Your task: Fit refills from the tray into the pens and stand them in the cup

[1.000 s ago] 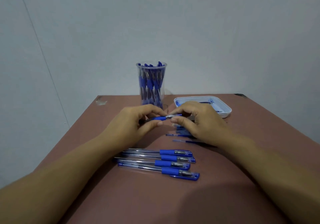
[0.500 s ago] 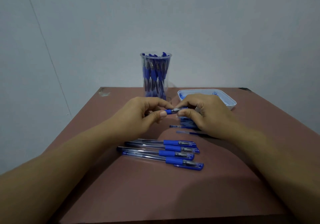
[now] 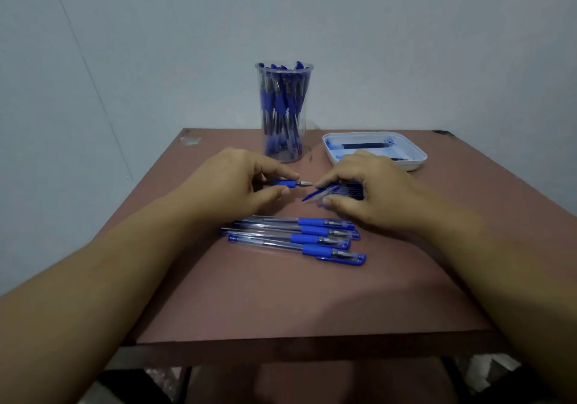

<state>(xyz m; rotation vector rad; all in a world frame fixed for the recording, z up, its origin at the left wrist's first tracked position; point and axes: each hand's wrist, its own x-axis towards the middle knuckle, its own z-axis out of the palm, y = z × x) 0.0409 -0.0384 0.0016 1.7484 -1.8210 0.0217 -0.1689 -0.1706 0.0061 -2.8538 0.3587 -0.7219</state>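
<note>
Head view, left hand [image 3: 240, 182] fingers pinched on blue-grip clear plastic pen [image 3: 285, 183], right hand [image 3: 371, 191] fingers pinching small blue plastic piece [image 3: 318, 193], clear plastic cup [image 3: 284, 107] at 12 o'clock.

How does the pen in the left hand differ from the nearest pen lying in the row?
The held pen, in the left hand, is uncapped, metal tip bare; the row pen wears its blue cap. The held pen is pinched by fingers; the row pen lies free on the table. Both have blue grips, tips pointing right.
</note>
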